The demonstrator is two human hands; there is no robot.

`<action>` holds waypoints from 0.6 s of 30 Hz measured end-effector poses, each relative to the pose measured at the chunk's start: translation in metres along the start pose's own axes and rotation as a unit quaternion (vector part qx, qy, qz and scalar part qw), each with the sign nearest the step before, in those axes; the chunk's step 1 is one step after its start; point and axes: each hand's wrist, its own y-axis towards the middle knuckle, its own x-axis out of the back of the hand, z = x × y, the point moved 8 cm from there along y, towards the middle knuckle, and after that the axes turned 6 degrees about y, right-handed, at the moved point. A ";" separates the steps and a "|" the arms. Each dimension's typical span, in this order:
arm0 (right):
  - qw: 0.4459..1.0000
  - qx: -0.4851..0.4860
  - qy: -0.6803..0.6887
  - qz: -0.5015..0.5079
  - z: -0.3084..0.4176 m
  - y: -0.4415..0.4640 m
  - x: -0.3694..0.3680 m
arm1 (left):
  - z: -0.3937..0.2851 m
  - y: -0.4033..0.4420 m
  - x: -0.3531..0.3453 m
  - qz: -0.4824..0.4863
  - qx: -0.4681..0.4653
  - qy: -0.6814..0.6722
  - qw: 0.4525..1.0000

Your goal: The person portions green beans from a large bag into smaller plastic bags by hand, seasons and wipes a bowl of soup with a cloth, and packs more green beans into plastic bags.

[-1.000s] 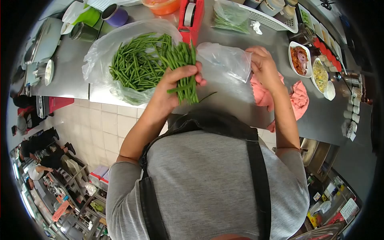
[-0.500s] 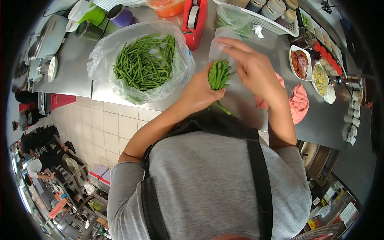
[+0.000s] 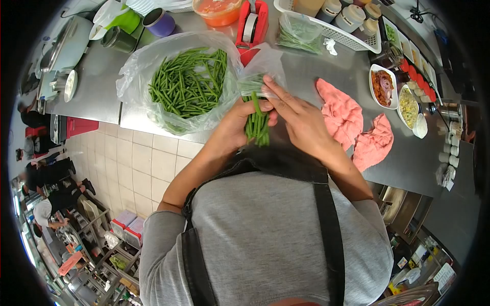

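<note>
My left hand [image 3: 232,124] is wrapped round a bunch of cut green beans [image 3: 258,130], whose lower ends stick out below the fingers. A small clear plastic bag [image 3: 269,62] covers the bunch's upper end, and beans show through it. My right hand [image 3: 301,116] pinches the bag's edge from the right, its fingers close to my left thumb. Left of both hands, a large open plastic bag [image 3: 131,69] holds a heap of green beans [image 3: 189,84]. A filled small bag of green beans [image 3: 298,36] lies farther back.
A red tape dispenser [image 3: 261,23] stands behind my hands. Salmon-coloured cloths [image 3: 341,113] lie to the right, near a white dish of red food [image 3: 382,86] and a dish of yellow food [image 3: 408,104]. A white basket [image 3: 352,36] holds bottles. Other people are at the far left.
Both hands have come together, moving left and nearer my body. The small bag, before behind the bunch, now covers the beans' upper end. My right hand has closed on its edge.
</note>
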 end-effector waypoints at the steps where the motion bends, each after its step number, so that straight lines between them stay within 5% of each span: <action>1: 0.997 -0.011 0.061 -0.043 -0.002 -0.002 0.000 | -0.001 -0.002 0.001 -0.063 -0.021 -0.031 0.997; 2: 0.997 -0.012 0.060 -0.044 0.000 -0.003 -0.004 | -0.002 -0.003 0.004 -0.125 -0.042 -0.061 0.989; 6: 0.996 0.050 -0.011 -0.069 0.018 -0.007 -0.023 | -0.007 0.010 0.000 -0.060 -0.138 0.002 0.989; 9: 0.997 0.052 -0.016 -0.049 0.023 -0.007 -0.028 | -0.004 0.007 0.008 -0.103 -0.182 0.018 0.978; 13: 0.996 0.059 -0.021 -0.070 0.023 -0.008 -0.028 | 0.000 0.028 0.021 -0.087 -0.175 0.134 0.972; 15: 0.997 0.053 -0.016 -0.063 0.023 -0.005 -0.030 | -0.005 0.042 0.034 -0.192 -0.164 0.466 0.848; 16: 0.996 0.070 -0.017 -0.057 0.024 -0.004 -0.033 | -0.005 0.044 0.035 -0.193 -0.163 0.466 0.848; 18: 0.995 0.086 -0.018 -0.052 0.030 -0.002 -0.038 | -0.010 0.047 0.013 -0.186 -0.178 0.787 0.561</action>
